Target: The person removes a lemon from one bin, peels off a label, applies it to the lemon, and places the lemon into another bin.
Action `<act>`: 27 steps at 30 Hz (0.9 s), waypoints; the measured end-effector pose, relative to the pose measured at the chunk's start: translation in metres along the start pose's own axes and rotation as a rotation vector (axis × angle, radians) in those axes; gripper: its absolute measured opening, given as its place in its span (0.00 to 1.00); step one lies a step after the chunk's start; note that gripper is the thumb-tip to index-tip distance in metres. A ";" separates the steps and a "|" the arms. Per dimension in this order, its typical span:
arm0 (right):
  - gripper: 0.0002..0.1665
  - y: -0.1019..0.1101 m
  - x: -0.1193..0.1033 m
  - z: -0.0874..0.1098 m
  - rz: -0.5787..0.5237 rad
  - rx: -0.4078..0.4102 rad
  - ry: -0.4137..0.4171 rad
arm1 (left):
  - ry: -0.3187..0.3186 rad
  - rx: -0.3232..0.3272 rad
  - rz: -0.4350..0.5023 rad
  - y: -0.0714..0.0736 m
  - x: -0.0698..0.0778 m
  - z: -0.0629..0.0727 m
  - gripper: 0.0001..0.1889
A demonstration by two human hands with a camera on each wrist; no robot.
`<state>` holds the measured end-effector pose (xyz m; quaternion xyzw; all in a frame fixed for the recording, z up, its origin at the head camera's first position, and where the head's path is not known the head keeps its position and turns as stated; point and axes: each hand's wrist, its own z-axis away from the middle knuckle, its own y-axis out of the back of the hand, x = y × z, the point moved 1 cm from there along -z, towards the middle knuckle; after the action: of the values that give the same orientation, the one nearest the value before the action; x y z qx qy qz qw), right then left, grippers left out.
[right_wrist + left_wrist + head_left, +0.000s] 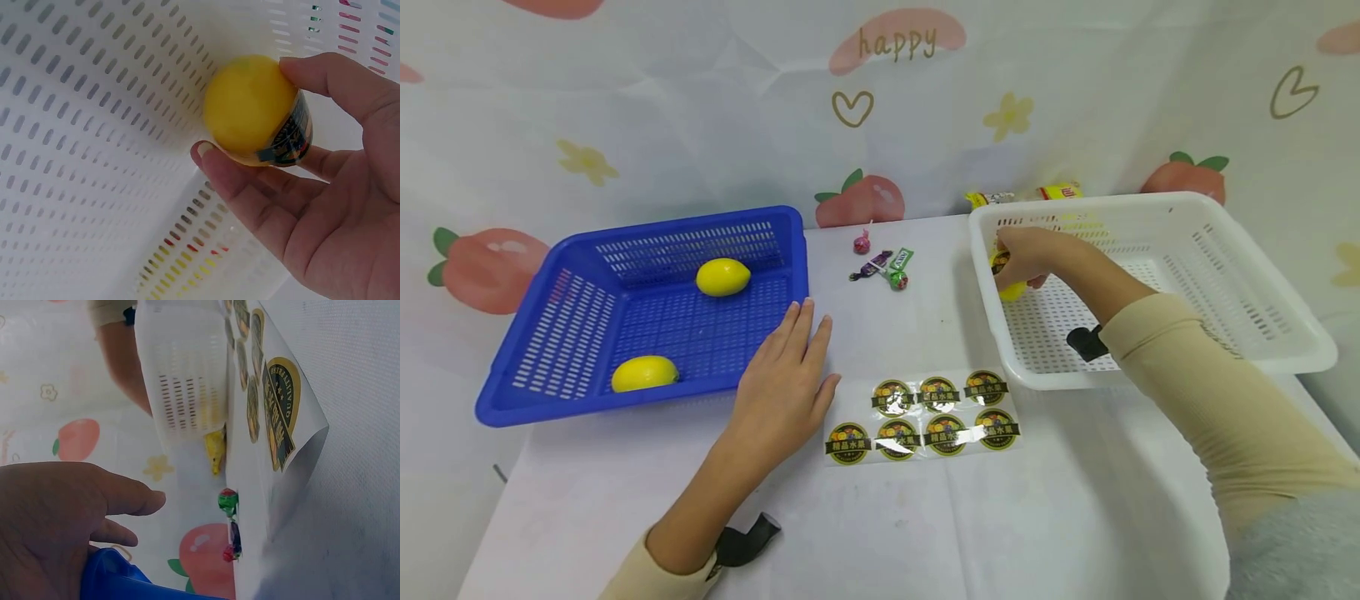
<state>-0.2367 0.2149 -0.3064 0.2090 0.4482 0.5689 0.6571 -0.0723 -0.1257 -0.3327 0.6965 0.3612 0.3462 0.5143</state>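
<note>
Inside the white basket [1157, 379], at its left end, my right hand [1033, 254] holds a yellow lemon [247, 100] between thumb and fingertips. A round dark sticker [294, 134] wraps the lemon's side facing the palm. The lemon is close to the basket's floor and corner. My left hand [786, 379] has its fingers straight and overlaps the near right corner of the blue basket [647, 229]; nothing is in its grasp. Two more lemons lie in the blue basket, one toward the back [723, 277] and one at the front left [644, 373].
A clear sheet of round fruit stickers [917, 417] lies between the baskets, its near edge curling up in the left wrist view. Behind it sit several wrapped candies [880, 265]. Yellow snack packets [1060, 191] are behind the white basket, against the patterned backdrop.
</note>
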 end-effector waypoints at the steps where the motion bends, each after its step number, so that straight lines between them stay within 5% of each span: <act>1: 0.39 0.000 -0.001 0.001 0.006 -0.003 -0.003 | 0.000 -0.001 0.000 0.000 0.000 0.000 0.34; 11: 0.38 0.007 -0.005 0.025 0.052 -0.032 0.063 | 0.000 -0.012 0.007 0.002 -0.001 0.000 0.36; 17: 0.39 0.010 -0.014 0.052 0.211 0.028 0.139 | -0.007 -0.006 0.009 0.001 -0.002 0.001 0.36; 21: 0.34 0.001 -0.026 0.078 0.276 0.155 0.190 | -0.001 -0.018 0.024 0.002 -0.003 0.001 0.36; 27: 0.21 -0.039 -0.046 0.116 0.247 0.520 0.446 | 0.017 -0.060 0.089 0.007 -0.004 0.001 0.37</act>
<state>-0.1165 0.1887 -0.2614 0.2922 0.6816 0.5426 0.3945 -0.0729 -0.1310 -0.3270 0.6931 0.3236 0.3855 0.5160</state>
